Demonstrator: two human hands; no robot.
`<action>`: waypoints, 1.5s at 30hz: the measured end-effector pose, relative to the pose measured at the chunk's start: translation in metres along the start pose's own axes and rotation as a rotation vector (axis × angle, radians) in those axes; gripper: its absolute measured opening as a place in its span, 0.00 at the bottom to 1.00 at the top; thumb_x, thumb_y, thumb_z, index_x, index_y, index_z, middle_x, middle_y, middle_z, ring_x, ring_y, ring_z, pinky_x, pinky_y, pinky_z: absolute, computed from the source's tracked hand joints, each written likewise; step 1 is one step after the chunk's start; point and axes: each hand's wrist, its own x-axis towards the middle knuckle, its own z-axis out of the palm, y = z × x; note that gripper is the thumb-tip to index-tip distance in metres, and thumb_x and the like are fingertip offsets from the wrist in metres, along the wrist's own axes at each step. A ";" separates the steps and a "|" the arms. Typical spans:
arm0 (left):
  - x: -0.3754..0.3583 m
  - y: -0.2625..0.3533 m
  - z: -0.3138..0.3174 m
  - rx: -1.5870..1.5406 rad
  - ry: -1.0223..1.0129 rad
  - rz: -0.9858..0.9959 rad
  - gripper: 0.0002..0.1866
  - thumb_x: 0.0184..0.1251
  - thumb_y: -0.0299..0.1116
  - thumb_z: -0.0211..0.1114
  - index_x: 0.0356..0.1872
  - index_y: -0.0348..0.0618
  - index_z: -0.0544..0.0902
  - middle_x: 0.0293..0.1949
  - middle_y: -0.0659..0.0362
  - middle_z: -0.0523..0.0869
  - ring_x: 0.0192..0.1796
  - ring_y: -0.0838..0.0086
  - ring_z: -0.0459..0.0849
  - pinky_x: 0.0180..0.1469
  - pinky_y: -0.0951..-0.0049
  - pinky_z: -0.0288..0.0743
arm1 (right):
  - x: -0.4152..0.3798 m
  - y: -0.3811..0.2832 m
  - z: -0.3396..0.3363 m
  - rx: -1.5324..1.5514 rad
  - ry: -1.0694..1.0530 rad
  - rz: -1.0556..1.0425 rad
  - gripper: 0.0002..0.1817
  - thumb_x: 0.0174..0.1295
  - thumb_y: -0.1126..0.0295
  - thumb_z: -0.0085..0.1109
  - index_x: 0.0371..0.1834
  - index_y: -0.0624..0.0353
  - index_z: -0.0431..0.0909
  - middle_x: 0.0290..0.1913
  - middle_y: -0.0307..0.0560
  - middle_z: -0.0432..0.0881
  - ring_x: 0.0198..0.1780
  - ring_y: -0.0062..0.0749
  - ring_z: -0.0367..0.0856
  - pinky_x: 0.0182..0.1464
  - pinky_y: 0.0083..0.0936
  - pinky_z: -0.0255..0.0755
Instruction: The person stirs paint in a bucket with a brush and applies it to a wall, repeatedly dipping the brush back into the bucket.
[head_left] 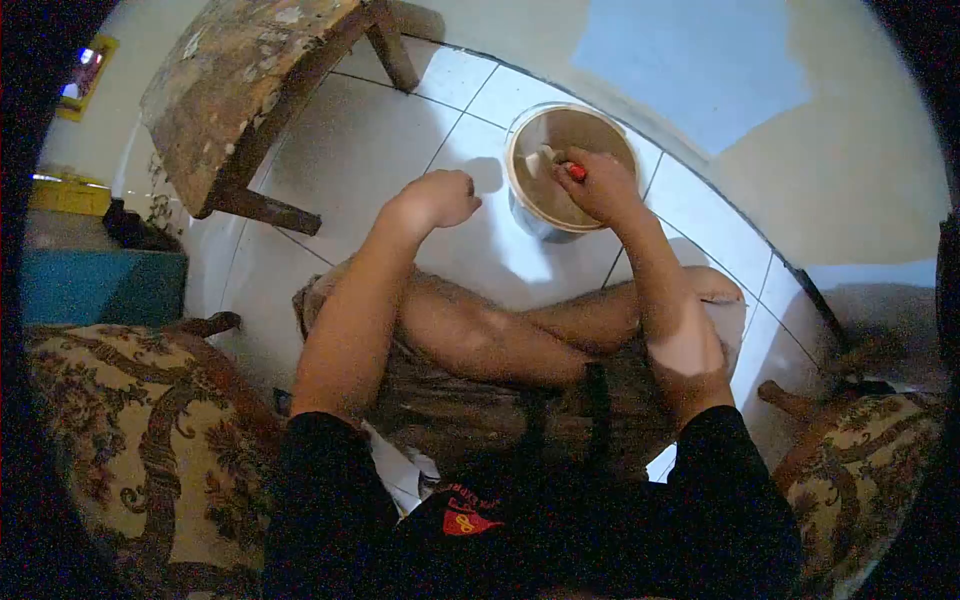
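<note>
A round bucket (572, 232) with a tan rim stands on the tiled floor in front of my crossed legs. Over its opening is my right hand (603, 188), wrapped round a red-handled tool (575, 171). A pale piece shows just left of the red handle, inside the bucket's outline; the tool's working end is too blurred to name. My left hand (446, 198) hovers to the left of the bucket, apart from it, with its fingers curled in and nothing showing in them.
A worn wooden bench (245, 95) with paint-stained top stands at the upper left. Patterned upholstered chairs flank me, one on the left (140, 430) and one on the right (870, 470). A wall with a pale blue patch (690, 70) runs behind the bucket. A teal box (105, 285) sits far left.
</note>
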 end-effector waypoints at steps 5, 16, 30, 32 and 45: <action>-0.004 0.001 -0.003 0.005 -0.053 -0.024 0.18 0.60 0.43 0.55 0.42 0.41 0.81 0.41 0.47 0.83 0.45 0.53 0.81 0.50 0.60 0.72 | 0.001 0.003 0.003 -0.036 -0.156 0.000 0.15 0.57 0.56 0.52 0.34 0.56 0.77 0.33 0.55 0.81 0.36 0.52 0.79 0.40 0.45 0.72; -0.001 0.000 -0.002 -0.008 -0.044 -0.011 0.18 0.60 0.43 0.56 0.42 0.39 0.81 0.41 0.47 0.83 0.44 0.53 0.80 0.50 0.61 0.72 | -0.012 0.005 -0.028 0.238 0.081 0.103 0.16 0.58 0.57 0.54 0.40 0.57 0.80 0.34 0.57 0.81 0.37 0.52 0.79 0.40 0.38 0.72; 0.001 0.003 -0.001 -0.016 -0.057 0.020 0.17 0.60 0.42 0.56 0.42 0.41 0.81 0.42 0.48 0.82 0.46 0.54 0.80 0.51 0.61 0.71 | -0.017 -0.005 -0.034 0.059 0.009 0.093 0.18 0.58 0.52 0.51 0.37 0.54 0.80 0.34 0.53 0.82 0.37 0.49 0.80 0.41 0.42 0.74; -0.001 0.004 0.001 -0.029 -0.030 -0.002 0.17 0.60 0.41 0.56 0.42 0.41 0.81 0.43 0.48 0.82 0.46 0.55 0.80 0.51 0.61 0.71 | -0.027 -0.007 -0.040 0.074 0.094 0.130 0.18 0.58 0.51 0.51 0.37 0.54 0.80 0.33 0.52 0.82 0.36 0.49 0.80 0.40 0.41 0.74; 0.009 -0.009 0.009 -0.037 -0.010 0.081 0.17 0.59 0.43 0.55 0.41 0.41 0.81 0.41 0.47 0.83 0.43 0.52 0.81 0.50 0.60 0.73 | -0.038 0.010 -0.053 0.494 0.006 0.276 0.18 0.57 0.57 0.59 0.31 0.65 0.80 0.21 0.48 0.79 0.25 0.25 0.78 0.29 0.25 0.71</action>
